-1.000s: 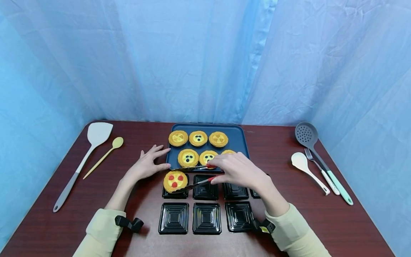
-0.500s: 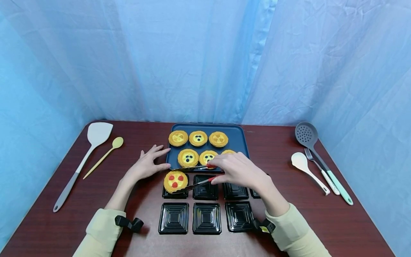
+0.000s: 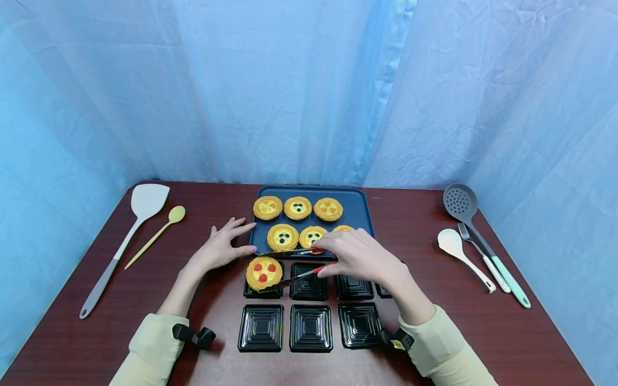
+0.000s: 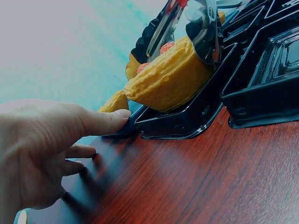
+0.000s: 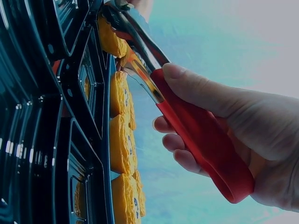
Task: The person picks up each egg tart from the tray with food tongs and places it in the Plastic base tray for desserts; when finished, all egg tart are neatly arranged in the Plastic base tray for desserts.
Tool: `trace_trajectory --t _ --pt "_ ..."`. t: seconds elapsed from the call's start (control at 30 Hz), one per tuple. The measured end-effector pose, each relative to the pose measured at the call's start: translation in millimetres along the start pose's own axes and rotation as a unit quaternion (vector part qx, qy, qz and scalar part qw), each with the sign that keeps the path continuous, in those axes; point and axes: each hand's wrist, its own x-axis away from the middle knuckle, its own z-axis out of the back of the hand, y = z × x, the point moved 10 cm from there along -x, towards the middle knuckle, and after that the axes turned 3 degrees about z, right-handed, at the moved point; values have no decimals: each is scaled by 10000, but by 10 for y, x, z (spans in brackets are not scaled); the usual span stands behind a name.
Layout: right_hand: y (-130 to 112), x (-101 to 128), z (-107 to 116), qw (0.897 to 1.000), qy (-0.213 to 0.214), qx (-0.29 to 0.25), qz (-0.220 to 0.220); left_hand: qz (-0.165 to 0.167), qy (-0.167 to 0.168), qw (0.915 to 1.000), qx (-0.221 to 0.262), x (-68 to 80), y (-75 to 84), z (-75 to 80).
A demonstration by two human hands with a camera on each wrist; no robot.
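Note:
In the head view, my right hand [image 3: 357, 258] holds tongs with red handles [image 5: 194, 130] and metal arms. The tong tips stand on either side of a yellow tart with red spots [image 3: 264, 273]. In the left wrist view this tart [image 4: 173, 79] sits tilted in a small black square tray [image 4: 182, 128], the tong tip against its side. My left hand [image 3: 219, 251] has its fingers spread, fingertips at the left edge of the dark blue baking tray [image 3: 359, 209]. Several tarts lie on that tray; one tart [image 3: 343, 228] is partly hidden by my right hand.
Several more black square trays [image 3: 311, 328] stand in rows in front of the baking tray. A white spatula [image 3: 148, 201] and a yellow spoon [image 3: 176, 214] lie left. On the right lie a grey skimmer [image 3: 461, 202], a white spoon [image 3: 451, 242] and a fork [image 3: 465, 232].

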Motion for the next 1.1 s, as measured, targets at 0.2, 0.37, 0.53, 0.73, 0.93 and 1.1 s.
trace_trajectory --t 0.2,0.37,0.53,0.73,0.93,1.1 --pt "12 31 43 10000 49 -15 -21 18 -9 10000 12 -1 2 -3" --pt "118 170 191 9992 251 -261 -144 -11 -84 9999 90 -6 17 -34" --pt "446 438 413 9950 662 -320 -679 -11 -85 9999 132 -15 23 -53" --pt "957 897 507 9812 899 -572 -1611 64 -51 9999 82 -13 2 -47" --pt "1315 1239 473 9680 814 -600 -2296 102 -11 9999 52 4 -41 -6" --pt "1438 1330 477 9667 766 -324 -2422 88 6 9999 59 11 -69 -14"
